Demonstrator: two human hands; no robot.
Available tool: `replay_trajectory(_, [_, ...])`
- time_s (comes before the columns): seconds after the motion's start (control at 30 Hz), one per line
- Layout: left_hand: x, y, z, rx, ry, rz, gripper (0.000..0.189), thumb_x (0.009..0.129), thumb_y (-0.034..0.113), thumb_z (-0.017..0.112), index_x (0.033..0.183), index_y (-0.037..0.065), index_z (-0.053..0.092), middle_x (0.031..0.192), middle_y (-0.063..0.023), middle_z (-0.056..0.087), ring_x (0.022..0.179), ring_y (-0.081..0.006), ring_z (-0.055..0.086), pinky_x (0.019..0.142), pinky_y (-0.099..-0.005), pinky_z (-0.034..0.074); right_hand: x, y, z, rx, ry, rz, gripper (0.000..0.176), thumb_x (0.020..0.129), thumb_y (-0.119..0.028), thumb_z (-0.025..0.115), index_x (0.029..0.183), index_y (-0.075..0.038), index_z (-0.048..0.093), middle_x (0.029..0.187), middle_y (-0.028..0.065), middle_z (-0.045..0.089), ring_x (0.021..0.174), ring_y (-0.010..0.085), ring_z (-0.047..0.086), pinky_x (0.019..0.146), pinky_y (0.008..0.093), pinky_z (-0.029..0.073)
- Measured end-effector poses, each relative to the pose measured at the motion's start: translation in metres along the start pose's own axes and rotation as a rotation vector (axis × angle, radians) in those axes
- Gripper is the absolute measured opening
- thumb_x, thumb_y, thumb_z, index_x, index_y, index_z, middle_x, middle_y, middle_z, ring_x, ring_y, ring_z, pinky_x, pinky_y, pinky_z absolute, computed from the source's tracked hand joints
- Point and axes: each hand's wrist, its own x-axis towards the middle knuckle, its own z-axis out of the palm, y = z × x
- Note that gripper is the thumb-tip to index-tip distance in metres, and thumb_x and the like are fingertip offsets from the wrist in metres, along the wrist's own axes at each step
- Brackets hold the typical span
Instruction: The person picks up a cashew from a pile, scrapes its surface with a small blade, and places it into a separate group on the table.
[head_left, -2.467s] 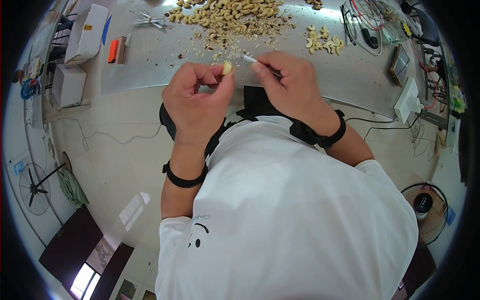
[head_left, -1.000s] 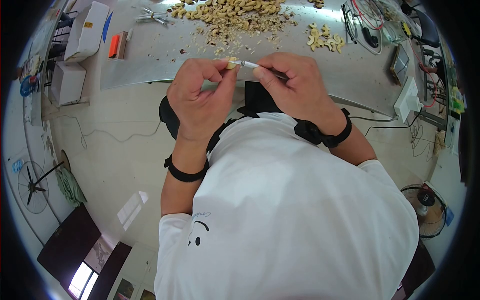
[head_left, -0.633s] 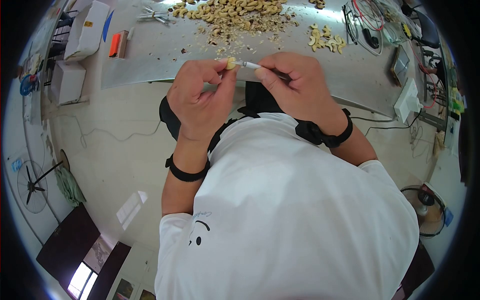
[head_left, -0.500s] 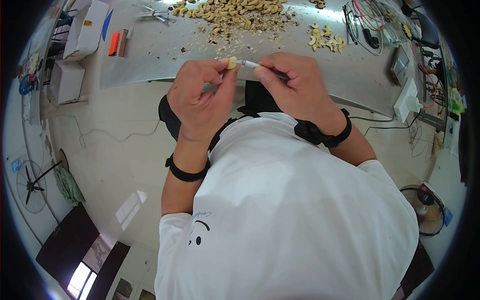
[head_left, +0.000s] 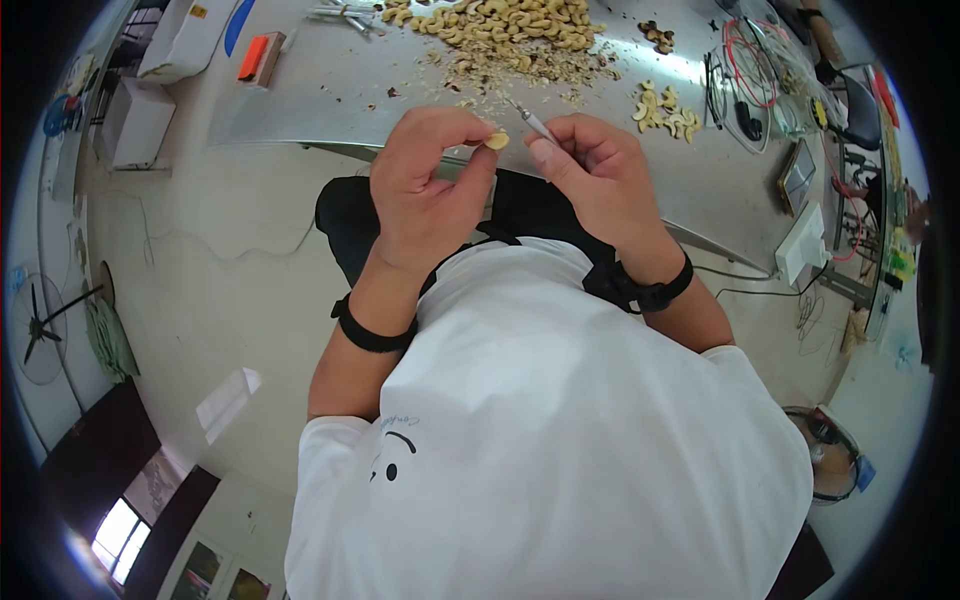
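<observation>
Between the thumb and fingertips of my left hand (head_left: 432, 180) is a pale cashew nut (head_left: 497, 141), pinched just in front of the metal table's near edge. My right hand (head_left: 600, 172) grips a slim silver craft knife (head_left: 537, 125) like a pen, its narrow tip pointing up and left. The blade tip is apart from the cashew, a little above and to its right. Beyond both hands, a large heap of cashews (head_left: 520, 25) lies on the table, with crumbs and skin bits (head_left: 475, 70) spread along its near side.
A smaller group of cashews (head_left: 668, 112) lies to the right, with a few dark pieces (head_left: 656, 38) behind it. Coiled cables (head_left: 745, 80) and a framed dark panel (head_left: 797, 178) occupy the right side. An orange-topped block (head_left: 258, 60) and several slim tools (head_left: 345, 14) lie at left.
The knife tip has moved off the cashew, and the hands are slightly farther apart. The view has shifted a little, so the table's contents appear farther right.
</observation>
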Motion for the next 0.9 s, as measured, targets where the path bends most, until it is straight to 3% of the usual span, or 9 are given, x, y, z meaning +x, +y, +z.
replay_trajectory(0.03, [0.000,0.001,0.001,-0.006,0.033,-0.010,0.025,0.076,-0.012,0.075,0.094,0.004,0.069,0.095,-0.0076,0.071,0.086,-0.0233,0.070,0.077,-0.0308,0.056,0.000,0.001,0.002,0.014,-0.007,0.001,0.013,0.095,-0.014,0.075,0.100,-0.002,0.074,0.080,-0.0052,0.066,0.070,0.0021,0.053,0.062,0.0213,0.044])
replay_trajectory(0.13, [-0.011,-0.004,-0.003,-0.032,-0.096,-0.030,0.034,0.082,-0.020,0.070,0.108,0.001,0.061,0.111,-0.0103,0.064,0.104,-0.0189,0.067,0.093,-0.0309,0.055,0.001,0.004,0.008,0.040,-0.017,-0.009,0.013,0.094,-0.014,0.078,0.100,-0.003,0.074,0.080,-0.0060,0.066,0.070,0.0016,0.052,0.062,0.0209,0.042])
replay_trajectory(0.43, [-0.011,0.003,0.001,-0.326,-0.101,-0.136,0.035,0.083,-0.021,0.069,0.108,0.000,0.057,0.119,-0.0146,0.064,0.114,-0.0232,0.067,0.098,-0.0358,0.057,0.007,0.003,0.011,-0.002,-0.016,-0.062,0.016,0.091,-0.015,0.081,0.100,-0.003,0.075,0.080,-0.0060,0.066,0.070,0.0016,0.050,0.061,0.0208,0.041])
replay_trajectory(0.53, [-0.013,-0.001,-0.002,-0.328,-0.100,-0.154,0.034,0.086,-0.019,0.070,0.112,-0.001,0.060,0.119,-0.0147,0.066,0.114,-0.0231,0.068,0.098,-0.0353,0.058,0.008,0.007,0.008,0.051,-0.073,-0.048,0.015,0.092,-0.014,0.080,0.101,-0.003,0.074,0.081,-0.0058,0.066,0.071,0.0015,0.051,0.062,0.0206,0.042])
replay_trajectory(0.63, [-0.010,0.004,0.001,-0.534,0.007,-0.359,0.026,0.087,-0.014,0.073,0.109,-0.001,0.066,0.108,-0.0101,0.072,0.103,-0.0178,0.073,0.087,-0.0282,0.061,0.009,0.006,0.006,0.103,-0.099,-0.024,0.013,0.094,-0.012,0.078,0.102,-0.002,0.074,0.083,-0.0051,0.067,0.074,0.0016,0.053,0.065,0.0203,0.043])
replay_trajectory(0.9, [-0.007,-0.002,-0.007,-0.657,0.057,-0.488,0.024,0.089,-0.010,0.075,0.111,-0.003,0.069,0.107,-0.0138,0.076,0.100,-0.0189,0.075,0.087,-0.0275,0.062,0.007,0.000,0.005,0.069,-0.066,0.005,0.014,0.096,-0.012,0.074,0.104,-0.002,0.072,0.086,-0.0044,0.067,0.075,0.0023,0.055,0.067,0.0209,0.045])
